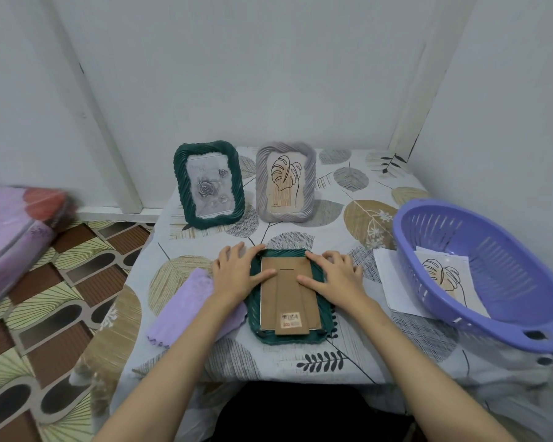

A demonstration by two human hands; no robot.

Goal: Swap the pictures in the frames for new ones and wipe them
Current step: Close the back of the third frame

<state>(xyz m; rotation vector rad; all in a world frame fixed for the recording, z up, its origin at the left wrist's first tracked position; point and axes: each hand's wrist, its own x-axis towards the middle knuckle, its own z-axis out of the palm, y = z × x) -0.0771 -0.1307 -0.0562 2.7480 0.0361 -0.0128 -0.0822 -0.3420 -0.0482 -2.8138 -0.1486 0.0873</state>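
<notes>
Your hands, left (237, 274) and right (334, 277), press flat-fingered on the face-down frame (288, 295); leaf-print table (348, 355), white corner walls (237, 74).

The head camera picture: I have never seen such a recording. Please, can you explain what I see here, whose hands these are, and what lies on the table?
There is no machine here. A person wears a camera on the head, so this single picture looks forward and down at their own two bare arms.

Both hands rest on a dark green frame that lies face down on the table; you see its brown cardboard back with a barcode sticker. The left hand and the right hand press on the back with nearly straight fingers; nothing is lifted.

Behind stand two frames: a green frame with a grey rose picture and a grey frame with a leaf drawing. A lilac cloth lies under the left forearm. At the right, a purple basket holds a leaf print and sits partly on white paper.
</notes>
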